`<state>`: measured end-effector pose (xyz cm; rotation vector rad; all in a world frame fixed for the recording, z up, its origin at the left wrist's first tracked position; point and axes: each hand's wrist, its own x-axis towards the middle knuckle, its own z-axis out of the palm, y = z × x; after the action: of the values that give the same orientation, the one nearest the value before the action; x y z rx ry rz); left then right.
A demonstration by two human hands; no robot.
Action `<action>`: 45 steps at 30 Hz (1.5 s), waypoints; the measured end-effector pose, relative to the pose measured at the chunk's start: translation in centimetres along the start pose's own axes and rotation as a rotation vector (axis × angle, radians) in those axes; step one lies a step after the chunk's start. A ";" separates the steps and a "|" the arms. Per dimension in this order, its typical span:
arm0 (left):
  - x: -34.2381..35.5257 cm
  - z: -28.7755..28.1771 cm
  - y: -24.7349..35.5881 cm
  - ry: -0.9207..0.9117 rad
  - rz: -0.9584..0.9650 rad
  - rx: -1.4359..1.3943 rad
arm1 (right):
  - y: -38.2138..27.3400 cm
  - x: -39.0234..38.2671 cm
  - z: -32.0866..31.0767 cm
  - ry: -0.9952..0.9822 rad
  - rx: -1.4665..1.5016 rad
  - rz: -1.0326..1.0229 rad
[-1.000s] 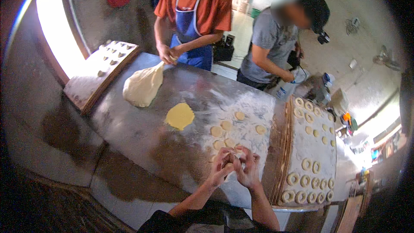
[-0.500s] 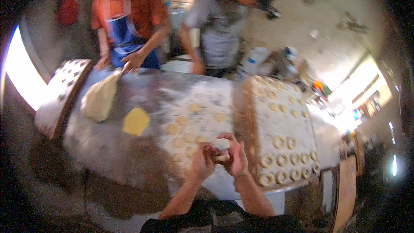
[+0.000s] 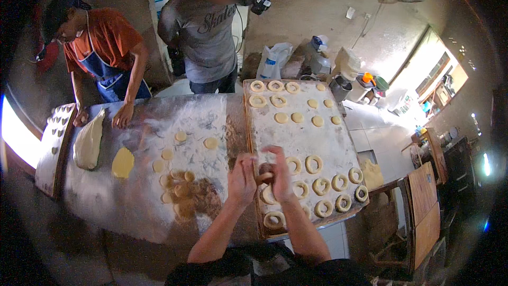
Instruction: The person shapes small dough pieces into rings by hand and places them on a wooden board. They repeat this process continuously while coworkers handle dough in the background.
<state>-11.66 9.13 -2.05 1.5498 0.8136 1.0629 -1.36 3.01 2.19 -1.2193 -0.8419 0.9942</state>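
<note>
My left hand [image 3: 242, 181] and my right hand [image 3: 282, 180] are raised close together above the left edge of a floured board [image 3: 286, 140]. Between them is a small dough ring [image 3: 264, 178], partly hidden by my fingers. Both hands close around it. Shaped dough rings [image 3: 321, 186] lie in rows on the board's near part, with more rings [image 3: 275, 86] and several flat dough rounds [image 3: 317, 121] at its far end. Left of my hands, other dough rounds [image 3: 167, 181] rest on the floury table [image 3: 143, 201], some in shadow.
A large dough slab [image 3: 88, 143] and a yellow flat piece [image 3: 123, 163] lie on the table's left. Beyond it, a person in an apron [image 3: 106, 53] works near the slab; another in grey [image 3: 206, 37] stands alongside. Another tray [image 3: 53, 148] sits far left.
My view has swung right, so the table and people appear farther left. My hands, still around the dough, have gone from over the table to over the board's left edge.
</note>
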 end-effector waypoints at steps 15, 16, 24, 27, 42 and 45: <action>6.5 6.2 -0.5 -0.107 -0.367 0.860 | 0.7 6.6 -7.9 0.114 -1.016 -0.034; 6.7 5.8 -1.0 -0.064 -0.337 0.864 | 1.0 6.7 -8.3 0.228 -1.243 -0.140; 3.1 4.0 -1.3 -0.384 -0.280 0.965 | 4.7 3.9 -7.9 0.006 -1.541 -0.108; 3.2 3.7 -1.3 -0.377 -0.281 0.934 | 4.0 3.5 -7.0 0.030 -1.608 -0.068; -3.9 -19.5 -7.4 0.090 -0.473 0.735 | 14.2 11.5 16.1 -0.791 -1.335 -0.488; -3.9 -21.1 -7.6 -0.044 -0.580 0.643 | 12.3 11.4 17.0 -0.898 -1.246 -0.123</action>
<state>-32.50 15.21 -8.90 1.6747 1.5575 0.3458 -14.87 20.31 -7.20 -1.6647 -2.4490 0.8819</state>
